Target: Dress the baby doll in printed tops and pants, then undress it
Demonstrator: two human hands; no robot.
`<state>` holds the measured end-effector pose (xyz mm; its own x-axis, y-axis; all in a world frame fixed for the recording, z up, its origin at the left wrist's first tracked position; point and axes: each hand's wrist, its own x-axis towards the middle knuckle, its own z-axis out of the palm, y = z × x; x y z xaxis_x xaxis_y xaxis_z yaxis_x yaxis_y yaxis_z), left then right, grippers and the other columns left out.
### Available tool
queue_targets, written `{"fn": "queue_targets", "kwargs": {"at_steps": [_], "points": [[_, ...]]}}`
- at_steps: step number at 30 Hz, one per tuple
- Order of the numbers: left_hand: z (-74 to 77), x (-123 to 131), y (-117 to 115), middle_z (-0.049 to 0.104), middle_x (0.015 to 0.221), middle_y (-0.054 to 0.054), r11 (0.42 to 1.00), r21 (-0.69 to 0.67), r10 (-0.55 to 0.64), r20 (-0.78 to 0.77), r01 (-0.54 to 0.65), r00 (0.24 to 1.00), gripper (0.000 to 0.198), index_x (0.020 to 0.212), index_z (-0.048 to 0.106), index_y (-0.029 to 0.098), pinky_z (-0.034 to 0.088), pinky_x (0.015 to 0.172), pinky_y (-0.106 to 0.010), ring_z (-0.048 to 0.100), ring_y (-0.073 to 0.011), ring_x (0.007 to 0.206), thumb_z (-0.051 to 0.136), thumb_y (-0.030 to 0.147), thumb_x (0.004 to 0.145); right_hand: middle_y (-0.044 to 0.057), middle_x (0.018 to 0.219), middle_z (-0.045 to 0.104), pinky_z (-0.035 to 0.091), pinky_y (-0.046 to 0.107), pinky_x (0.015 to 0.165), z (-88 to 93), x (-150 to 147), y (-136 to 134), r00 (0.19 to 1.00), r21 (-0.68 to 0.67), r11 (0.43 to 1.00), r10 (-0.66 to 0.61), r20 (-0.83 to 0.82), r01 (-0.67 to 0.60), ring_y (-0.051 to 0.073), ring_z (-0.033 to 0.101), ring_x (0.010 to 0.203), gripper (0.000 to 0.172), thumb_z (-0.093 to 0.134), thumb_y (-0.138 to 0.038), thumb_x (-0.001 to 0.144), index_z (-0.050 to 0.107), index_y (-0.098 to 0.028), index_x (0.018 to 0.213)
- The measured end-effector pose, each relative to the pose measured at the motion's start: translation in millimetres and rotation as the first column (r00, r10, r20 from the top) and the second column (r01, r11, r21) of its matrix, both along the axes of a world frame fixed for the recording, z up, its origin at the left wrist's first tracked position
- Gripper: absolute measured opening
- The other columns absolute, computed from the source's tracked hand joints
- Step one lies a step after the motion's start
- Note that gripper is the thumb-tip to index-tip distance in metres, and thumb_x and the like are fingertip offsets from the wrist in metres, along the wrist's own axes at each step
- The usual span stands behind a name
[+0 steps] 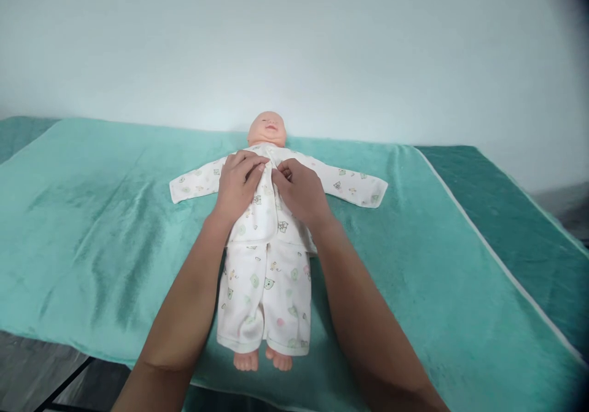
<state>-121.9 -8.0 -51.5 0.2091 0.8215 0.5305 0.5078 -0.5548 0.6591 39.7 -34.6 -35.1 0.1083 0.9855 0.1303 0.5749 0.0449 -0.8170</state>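
Observation:
A baby doll (267, 129) lies on its back, head toward the wall and feet toward me. It wears a white printed jacket (257, 225) with long sleeves spread out to both sides, and matching white trousers (285, 295). My left hand (239, 182) pinches the jacket's front edge at the upper chest. Opposite it, my right hand (301, 188) has its fingers curled and closed on the other front edge, close to the left fingertips. Any fastener between the fingers is too small or hidden to make out. Below the hands, the two front edges run down side by side.
A light green blanket (414, 265) covers the table under the doll, wrinkled on the left. Darker green cloth (519, 216) shows at the right. A pale wall (294, 44) stands directly behind the table. Grey floor (32, 375) appears at the lower left.

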Motion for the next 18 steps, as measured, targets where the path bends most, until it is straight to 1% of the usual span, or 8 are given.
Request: {"fn": "queue_targets", "kwargs": {"at_steps": [1,3,6,8,11,14,18], "points": [[-0.1,0.1,0.1,0.068,0.113,-0.005,1.0,-0.001,0.002,0.005,-0.002,1.0,0.022,0.11,0.074,0.026,0.046,0.105,-0.04,0.058,-0.0225,0.115,0.054,0.026,0.1,-0.001,0.075,0.062,0.035,0.032,0.071,-0.8,-0.9,1.1,1.0,0.01,1.0,-0.006,0.015,0.006,0.016,0.05,0.071,0.019,0.054,-0.035,0.094,0.057,-0.021,0.082],[0.0,0.4,0.1,0.068,0.112,-0.004,1.0,-0.007,0.005,0.015,-0.005,1.0,0.019,0.108,0.074,0.026,0.046,0.105,-0.04,0.058,-0.0225,0.116,0.058,0.026,0.098,0.0,0.074,0.061,0.036,0.031,0.07,-3.3,0.5,4.0,1.0,0.033,0.999,0.008,-0.025,-0.007,0.016,0.05,0.071,0.018,0.053,-0.032,0.093,0.057,-0.02,0.079],[0.8,0.6,-0.1,0.069,0.112,-0.004,1.0,-0.014,0.006,0.026,-0.005,1.0,0.015,0.105,0.074,0.027,0.045,0.107,-0.04,0.059,-0.0222,0.115,0.062,0.026,0.095,-0.001,0.07,0.057,0.036,0.029,0.067,-7.7,6.4,9.2,0.979,0.067,0.997,0.037,-0.2,-0.024,0.014,0.048,0.068,0.017,0.055,-0.028,0.087,0.055,-0.019,0.073],[1.4,0.7,-0.1,0.07,0.112,-0.003,1.0,-0.014,0.009,0.034,-0.008,0.999,0.013,0.103,0.074,0.026,0.045,0.108,-0.04,0.059,-0.022,0.115,0.064,0.026,0.094,-0.002,0.065,0.052,0.036,0.027,0.063,-9.8,8.8,11.6,0.942,0.076,0.997,0.033,-0.334,-0.008,0.012,0.045,0.063,0.019,0.056,-0.029,0.086,0.053,-0.019,0.07],[2.5,0.9,0.0,0.071,0.111,-0.003,1.0,0.002,0.014,0.038,-0.014,0.999,0.011,0.1,0.073,0.027,0.046,0.106,-0.039,0.06,-0.0214,0.113,0.065,0.025,0.093,-0.003,0.064,0.049,0.034,0.026,0.057,-10.6,9.1,12.6,0.882,0.053,0.998,0.036,-0.47,-0.012,0.011,0.043,0.058,0.018,0.059,-0.034,0.085,0.057,-0.02,0.075],[3.5,1.2,-0.5,0.075,0.109,-0.001,1.0,0.014,0.006,0.044,-0.007,0.999,0.011,0.098,0.074,0.027,0.047,0.105,-0.039,0.062,-0.0211,0.111,0.066,0.023,0.092,-0.003,0.064,0.051,0.035,0.024,0.055,-9.9,8.6,11.2,0.864,0.034,0.998,0.058,-0.499,-0.047,0.01,0.044,0.057,0.017,0.064,-0.036,0.083,0.061,-0.02,0.081],[3.4,1.4,-0.8,0.077,0.105,0.0,1.0,-0.004,0.009,0.086,-0.008,0.996,0.013,0.097,0.076,0.027,0.05,0.103,-0.039,0.064,-0.0212,0.11,0.068,0.02,0.089,-0.004,0.063,0.05,0.034,0.024,0.054,-8.5,8.2,9.1,0.857,0.038,0.997,0.083,-0.509,-0.073,0.01,0.044,0.056,0.017,0.065,-0.037,0.082,0.063,-0.02,0.083]]}}
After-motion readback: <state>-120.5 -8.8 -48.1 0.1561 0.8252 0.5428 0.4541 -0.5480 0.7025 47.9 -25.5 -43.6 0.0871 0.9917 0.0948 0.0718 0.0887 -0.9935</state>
